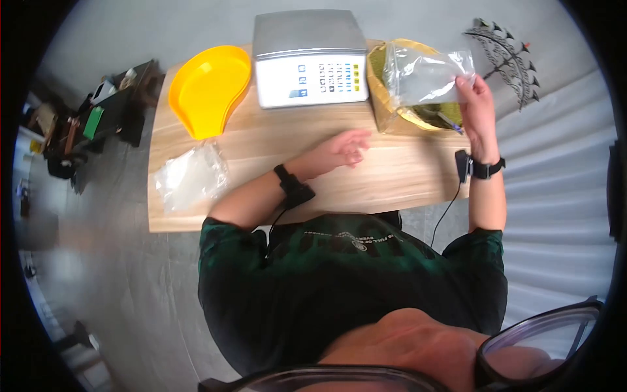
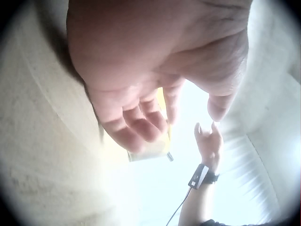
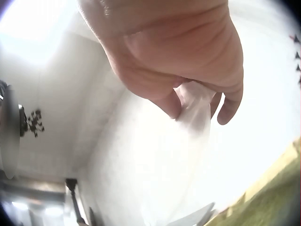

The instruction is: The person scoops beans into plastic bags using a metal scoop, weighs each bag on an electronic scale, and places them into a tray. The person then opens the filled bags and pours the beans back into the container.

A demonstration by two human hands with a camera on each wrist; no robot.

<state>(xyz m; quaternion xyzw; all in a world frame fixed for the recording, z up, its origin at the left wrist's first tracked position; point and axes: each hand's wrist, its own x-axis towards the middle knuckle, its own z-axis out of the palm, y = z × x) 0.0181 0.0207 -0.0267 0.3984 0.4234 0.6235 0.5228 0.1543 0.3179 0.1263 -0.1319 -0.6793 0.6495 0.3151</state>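
Note:
My right hand [image 1: 480,111] pinches a clear plastic bag [image 1: 424,75] by its edge, thumb against fingers. The bag stretches out to the left above an open paper sack [image 1: 386,119] with a folded yellowish rim, hiding part of its mouth. Green, fine-looking contents [image 1: 377,62] show inside the sack. In the right wrist view the gathered end of the bag [image 3: 195,106] comes out between thumb and fingers. My left hand [image 1: 343,149] is over the middle of the table, fingers loosely bent and holding nothing, as the left wrist view also shows.
A scale [image 1: 310,39] with a steel top and keypad stands at the back, left of the sack. Beside it lies a yellow scoop-shaped pan [image 1: 209,85]. More clear bags [image 1: 192,176] lie at the left of the wooden table [image 1: 294,127]. A dark handle-like end [image 1: 450,122] sticks out of the sack.

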